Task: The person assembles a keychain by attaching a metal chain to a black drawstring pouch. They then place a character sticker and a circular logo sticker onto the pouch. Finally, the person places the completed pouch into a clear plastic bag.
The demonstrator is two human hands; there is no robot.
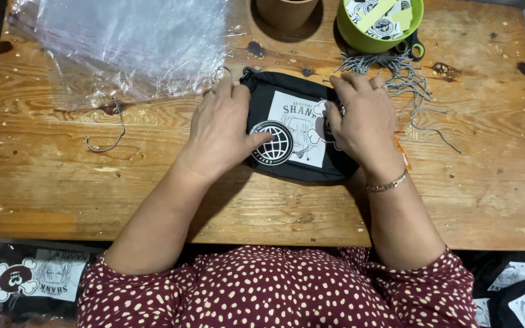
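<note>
Our left hand (223, 130) and right hand (363, 121) press flat, fingers released, hiding the black pouch's (296, 167) edges on the worktop (62, 182).

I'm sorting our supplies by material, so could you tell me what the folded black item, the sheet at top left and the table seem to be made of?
Folded black item: apparently soft matte fabric, printed white.
Sheet: thin clear plastic, glossy, crinkled.
Table: worn, stained wood with visible grain.

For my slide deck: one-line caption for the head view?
Both hands, left hand and right hand, press a folded black printed garment on a wooden table.
</note>
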